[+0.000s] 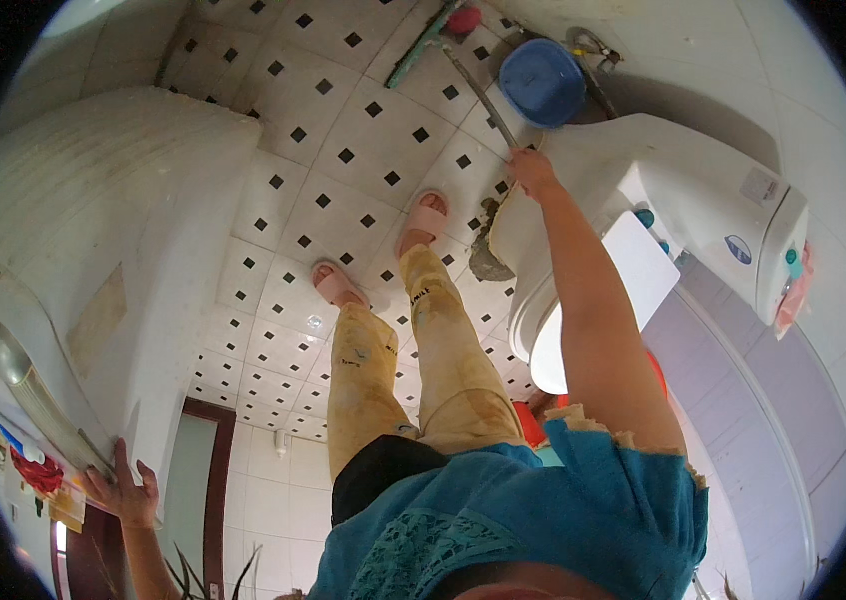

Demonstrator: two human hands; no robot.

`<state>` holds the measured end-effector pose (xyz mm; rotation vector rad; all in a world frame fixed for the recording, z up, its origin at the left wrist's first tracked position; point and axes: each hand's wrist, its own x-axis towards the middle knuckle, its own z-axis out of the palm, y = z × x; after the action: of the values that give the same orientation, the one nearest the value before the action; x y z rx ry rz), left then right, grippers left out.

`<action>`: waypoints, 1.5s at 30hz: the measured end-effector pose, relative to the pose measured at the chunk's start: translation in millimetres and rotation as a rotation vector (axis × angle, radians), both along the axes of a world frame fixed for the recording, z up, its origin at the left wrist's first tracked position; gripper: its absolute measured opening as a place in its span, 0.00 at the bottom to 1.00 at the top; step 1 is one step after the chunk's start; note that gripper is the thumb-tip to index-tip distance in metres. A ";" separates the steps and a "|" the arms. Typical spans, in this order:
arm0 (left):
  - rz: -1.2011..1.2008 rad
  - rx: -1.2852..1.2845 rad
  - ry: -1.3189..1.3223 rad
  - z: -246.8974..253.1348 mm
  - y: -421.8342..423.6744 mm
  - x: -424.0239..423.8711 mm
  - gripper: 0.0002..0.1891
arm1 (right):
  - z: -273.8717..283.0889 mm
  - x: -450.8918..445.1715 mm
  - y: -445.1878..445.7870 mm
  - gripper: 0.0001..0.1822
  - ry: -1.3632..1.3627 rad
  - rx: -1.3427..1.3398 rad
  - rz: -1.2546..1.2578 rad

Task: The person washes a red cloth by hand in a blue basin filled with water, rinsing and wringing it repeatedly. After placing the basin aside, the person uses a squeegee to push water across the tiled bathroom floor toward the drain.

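Observation:
My right hand [533, 172] grips the end of a thin pole [484, 97]. That pole slants across the tiled floor to a green floor squeegee head [423, 46] with a dark blade edge. At the lower left, my left hand [126, 491] rests with spread fingers against the edge of a large white bathtub [145, 247], beside a metal rail [10, 352]; it holds nothing that I can see. A white toilet [693, 180] stands just beyond my right forearm, its white lid [640, 262] partly hidden by the arm.
A blue plastic basin [543, 82] sits by the wall near a pipe valve [594, 49]. A red object [464, 20] lies behind the squeegee head. Rough grey mortar [489, 251] edges the toilet base. My feet, in pink slippers [423, 217], stand between tub and toilet. A door frame [220, 480] is at lower left.

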<state>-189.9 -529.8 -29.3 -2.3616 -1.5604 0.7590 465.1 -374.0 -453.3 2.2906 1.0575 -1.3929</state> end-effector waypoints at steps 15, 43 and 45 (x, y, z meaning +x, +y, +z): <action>-0.134 0.079 -0.104 -5.6 7.9 -4.6 0.16 | -9.6 -129.2 -20.9 0.16 0.072 0.159 0.172; -0.211 0.065 -0.165 0.1 17.2 13.2 0.15 | -33.8 -214.9 -253.8 0.19 0.416 0.178 -1.011; -0.169 0.061 -0.168 -1.7 17.1 12.4 0.14 | -41.2 -191.0 -248.3 0.21 0.366 0.215 -0.830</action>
<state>-177.5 -512.7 -31.0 -2.5279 -1.3984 0.4809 274.1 -622.3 -494.6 2.8656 0.3016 -2.1403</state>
